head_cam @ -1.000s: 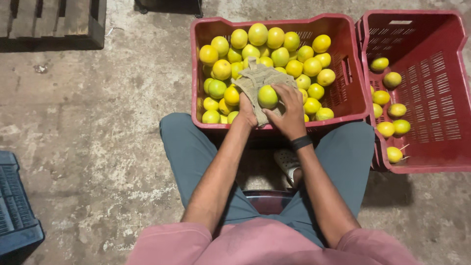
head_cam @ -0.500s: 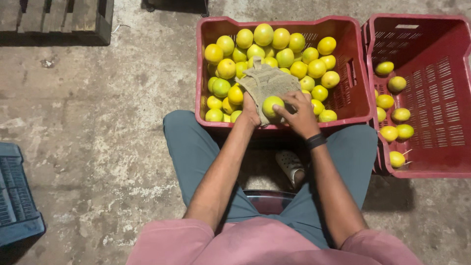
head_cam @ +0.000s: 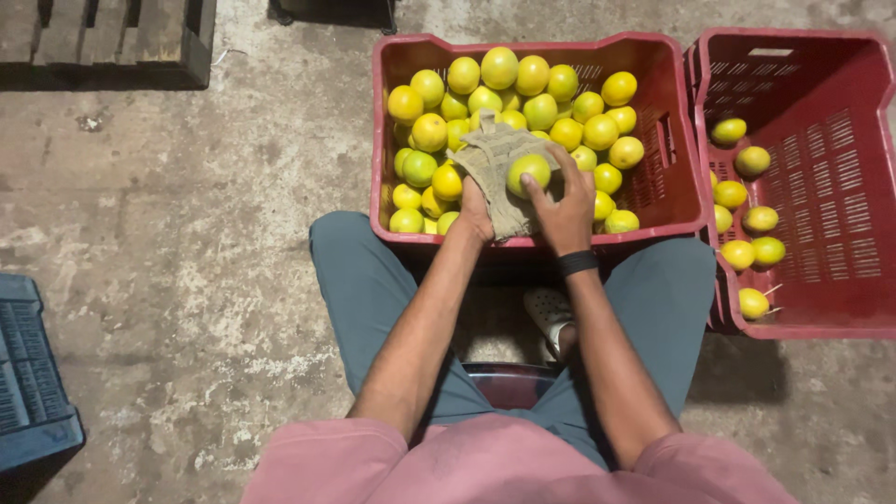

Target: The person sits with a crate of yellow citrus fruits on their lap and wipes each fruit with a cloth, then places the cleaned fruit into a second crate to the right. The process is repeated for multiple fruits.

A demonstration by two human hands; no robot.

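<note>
**Fruit wiped by hand over a full crate**

Rough, stained concrete floor (head_cam: 187,261) spreads under a seated person, whose knees frame a red plastic crate (head_cam: 392,140) heaped with yellow and green citrus fruit (head_cam: 523,84). Both bare hands work at the near edge of the pile. The left hand (head_cam: 474,207) grips a piece of coarse burlap cloth (head_cam: 490,159), its fingers closed into the fabric, which fans out ahead of them across the fruit. The right hand (head_cam: 567,201), a dark band (head_cam: 577,263) at its wrist, holds a single yellow-green fruit (head_cam: 528,172) against that cloth, fingers curled around its right side and thumb laid on its near face; the fruit sits just beyond the fingertips of the left hand and touches the burlap.

By its look the fruit is firm, round and smooth-skinned, fairly light for one hand but apt to roll or slip, so a cupped grip around its widest part seems safest. The burlap looks limp and rough, easy to bunch anywhere along an edge.

To the right of the right hand's fingers, well apart, a second red crate (head_cam: 840,187) holds only a few fruits along its left side. A dark blue crate (head_cam: 28,383) lies far left, and a wooden pallet (head_cam: 103,37) sits beyond it.
</note>
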